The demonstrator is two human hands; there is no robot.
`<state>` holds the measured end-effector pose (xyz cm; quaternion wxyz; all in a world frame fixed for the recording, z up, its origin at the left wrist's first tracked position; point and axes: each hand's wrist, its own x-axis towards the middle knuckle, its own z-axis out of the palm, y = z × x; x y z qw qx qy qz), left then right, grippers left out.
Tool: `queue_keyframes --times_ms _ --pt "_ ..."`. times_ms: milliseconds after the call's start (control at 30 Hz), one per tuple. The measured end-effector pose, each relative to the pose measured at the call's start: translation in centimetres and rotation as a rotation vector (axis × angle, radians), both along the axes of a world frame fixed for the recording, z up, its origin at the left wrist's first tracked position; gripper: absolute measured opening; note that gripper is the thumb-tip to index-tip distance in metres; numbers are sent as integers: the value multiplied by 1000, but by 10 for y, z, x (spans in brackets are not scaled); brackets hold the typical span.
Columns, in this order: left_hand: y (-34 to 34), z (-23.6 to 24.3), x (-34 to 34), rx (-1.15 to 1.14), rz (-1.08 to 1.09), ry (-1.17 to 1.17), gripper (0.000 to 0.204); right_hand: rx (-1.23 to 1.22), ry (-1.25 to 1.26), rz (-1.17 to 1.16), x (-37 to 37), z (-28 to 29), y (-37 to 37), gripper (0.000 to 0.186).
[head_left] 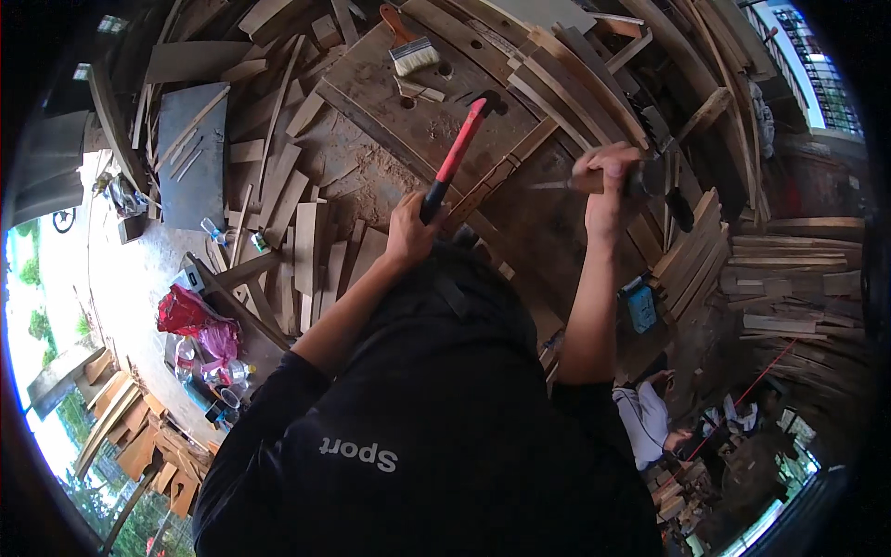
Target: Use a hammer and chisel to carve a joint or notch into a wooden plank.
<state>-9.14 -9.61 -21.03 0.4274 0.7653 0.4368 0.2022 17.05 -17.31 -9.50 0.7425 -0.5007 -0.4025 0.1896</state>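
Observation:
My left hand (409,229) is closed round the black grip of a hammer (456,156). Its red shaft slants up and right to a dark head over the workbench (390,111). My right hand (608,190), slightly blurred, grips what looks like a chisel (549,186); a thin metal blade points left from the fist, and its handle is mostly hidden by the fingers. Between the hands a narrow wooden piece (484,192) with slots cut in it lies slantwise along the bench edge, apart from both tools.
A brush (414,56) lies on the bench by some holes, with wood shavings nearby. Boards (589,79) are stacked at the far right. Offcuts (311,246) crowd the left, beside red and pink bags (190,314). Another person (645,422) is at the lower right.

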Motion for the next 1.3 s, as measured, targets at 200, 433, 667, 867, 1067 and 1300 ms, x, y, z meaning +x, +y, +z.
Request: queue_keyframes --times_ms 200,433,667,867,1067,1300 --pt "16 -10 -1 -68 -58 -54 32 -117 138 -28 -11 15 -11 10" --pt "28 -13 0 -136 -105 -94 30 -58 126 -276 -25 19 -9 20" --pt "33 -17 -5 -169 -130 -64 30 -321 -235 -274 -36 28 6 22" --pt "36 -16 -2 -145 -154 -57 31 -168 -111 -225 -7 -5 18 19" --pt "33 -32 -9 -263 -153 0 37 -57 164 -216 -22 18 23 20" --pt "37 -14 -6 -327 -167 23 35 -9 149 -378 -35 12 38 18"
